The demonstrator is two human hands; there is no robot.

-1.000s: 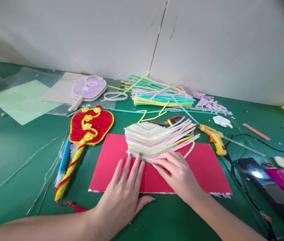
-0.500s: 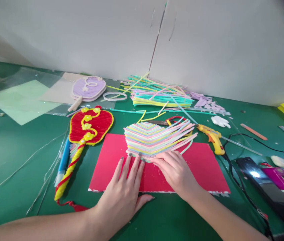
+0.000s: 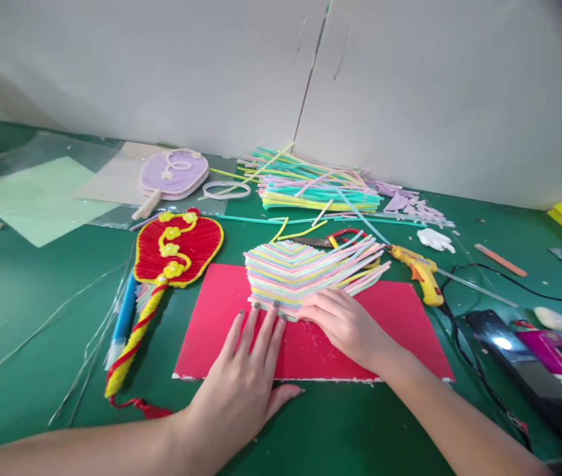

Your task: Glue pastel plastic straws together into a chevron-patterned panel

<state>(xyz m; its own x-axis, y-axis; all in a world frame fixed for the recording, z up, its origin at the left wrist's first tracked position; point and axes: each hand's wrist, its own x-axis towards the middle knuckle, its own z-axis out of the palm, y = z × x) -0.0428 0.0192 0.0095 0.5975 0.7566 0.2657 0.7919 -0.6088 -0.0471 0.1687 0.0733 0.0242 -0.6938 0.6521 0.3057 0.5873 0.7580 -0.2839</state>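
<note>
Pastel pipe cleaners (image 3: 291, 274) lie side by side in a V-shaped pattern on a red board (image 3: 410, 330), their loose ends fanning out to the right. My left hand (image 3: 248, 377) rests flat with fingers stretched, its fingertips at the pattern's lower left edge. At the lower edge just right of them, my right hand (image 3: 343, 327) is closed with its fingertips pinched on a pale green pipe cleaner (image 3: 291, 318), most of which the hand hides. Scissors (image 3: 318, 242) with red and yellow handles lie partly under the loose ends.
A red and yellow fan (image 3: 182, 248) lies left, a lilac fan (image 3: 174, 173) behind it. Bundled pipe cleaners (image 3: 321, 192) sit at the back. A yellow glue gun (image 3: 422, 274) with its cord and a black phone (image 3: 514, 360) are on the right. A wall closes off the back.
My right hand has shifted slightly, and its wrist sits a little further right. The pale green end that stuck out beyond it has moved up against the other loose ends. My left hand stays put.
</note>
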